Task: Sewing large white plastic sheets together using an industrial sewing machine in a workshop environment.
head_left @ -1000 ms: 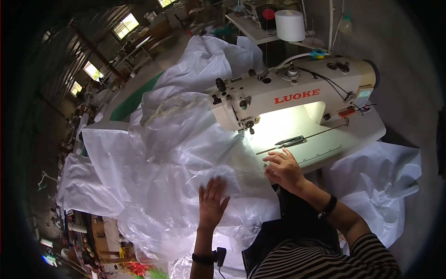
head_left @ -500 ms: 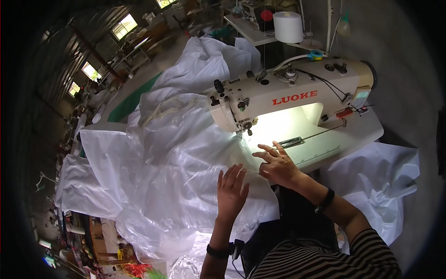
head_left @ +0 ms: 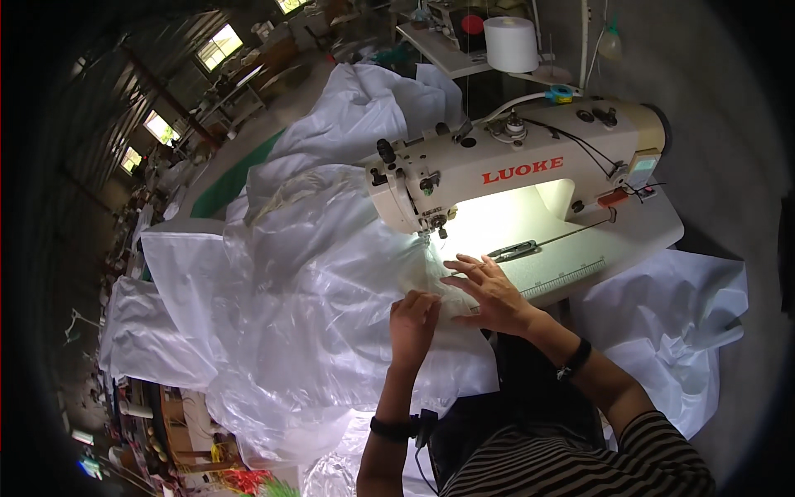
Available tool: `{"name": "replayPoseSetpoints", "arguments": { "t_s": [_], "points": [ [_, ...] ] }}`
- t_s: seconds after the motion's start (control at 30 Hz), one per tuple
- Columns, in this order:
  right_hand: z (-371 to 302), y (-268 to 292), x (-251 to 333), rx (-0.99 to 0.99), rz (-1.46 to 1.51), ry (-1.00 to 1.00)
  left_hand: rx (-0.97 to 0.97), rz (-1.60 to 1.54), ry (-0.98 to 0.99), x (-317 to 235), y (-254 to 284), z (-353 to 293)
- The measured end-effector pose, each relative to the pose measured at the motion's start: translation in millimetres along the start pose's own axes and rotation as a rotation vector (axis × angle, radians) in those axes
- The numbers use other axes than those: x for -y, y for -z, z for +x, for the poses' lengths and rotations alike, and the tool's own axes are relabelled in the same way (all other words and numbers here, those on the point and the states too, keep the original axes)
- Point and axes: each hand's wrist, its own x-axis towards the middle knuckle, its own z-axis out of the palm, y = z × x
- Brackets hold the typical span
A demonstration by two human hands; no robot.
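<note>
A white sewing machine (head_left: 513,186) stands in front of me, its lamp lighting the bed. Thin, shiny white sheeting (head_left: 315,282) runs under the needle end and spreads to the left in loose folds. My left hand (head_left: 414,323) is closed, fingertips pinched together on the sheeting's near right part. My right hand (head_left: 494,296) is just to the right, fingers apart, over the sheeting's edge and the front of the machine bed. Beyond its fingertips, a slim metal tool, perhaps thread snips (head_left: 513,251), lies on the bed.
A white thread cone (head_left: 511,45) stands behind the machine. More white sheeting (head_left: 671,331) hangs at the right, beside the grey wall. A green strip (head_left: 236,178) shows along the far left edge. Red and green stringy material (head_left: 248,480) lies at lower left.
My left hand's fingers, raised and straight before, have curled down onto the sheeting. My right hand has shifted slightly left, closer to the left one, its fingers still spread.
</note>
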Motion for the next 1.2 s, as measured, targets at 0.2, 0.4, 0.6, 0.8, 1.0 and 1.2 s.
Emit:
{"name": "replayPoseSetpoints", "arguments": {
  "t_s": [0.2,0.4,0.6,0.8,1.0,1.2],
  "points": [
    [6.8,-15.7,-20.4,0.043,-0.051,0.004,0.060,0.098,-0.043,-2.6,8.7,7.1],
    [1.0,-31.6,-12.0,0.022,-0.133,-0.163,-0.200,0.093,-0.065,-14.9,-1.8,2.3],
    [-10.9,-35.4,-1.3,-0.073,-0.290,-0.173,-0.007,0.131,-0.185,-6.1,-23.8,-20.0],
    [-44.1,-11.1,28.0,-0.130,-0.304,-0.337,0.021,0.235,-0.185,-1.8,-28.7,-27.2],
    [-39.4,-15.1,32.8,-0.064,-0.233,-0.377,0.058,0.276,-0.239,-4.0,-21.0,-29.7],
    [-46.6,-19.5,52.1,0.027,-0.002,-0.655,0.111,0.288,-0.291,3.4,-17.9,-33.2]
  ]
}}
